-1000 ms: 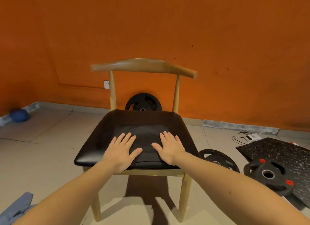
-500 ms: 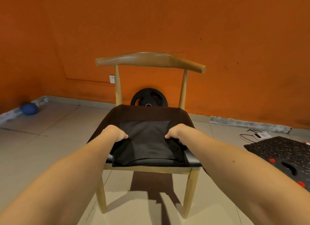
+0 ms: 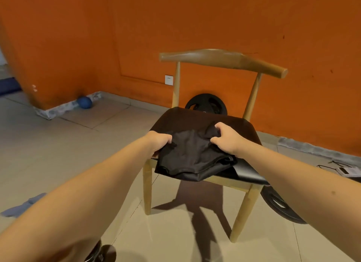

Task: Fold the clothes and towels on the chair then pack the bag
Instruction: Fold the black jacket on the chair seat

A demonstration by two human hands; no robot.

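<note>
Left hand (image 3: 158, 142) and right hand (image 3: 227, 138) both clench folded black garment (image 3: 192, 156) — front edge overhangs chair (image 3: 222, 59) seat.

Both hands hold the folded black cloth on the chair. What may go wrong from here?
1. The left hand and right hand grip the black garment by its sides, and it is bunched between them; lifted this way, the fold may come apart.
2. Its front edge hangs over the chair seat; it might slip to the floor.
3. A weight plate sits close to the chair's front leg; a step there risks tripping.
</note>
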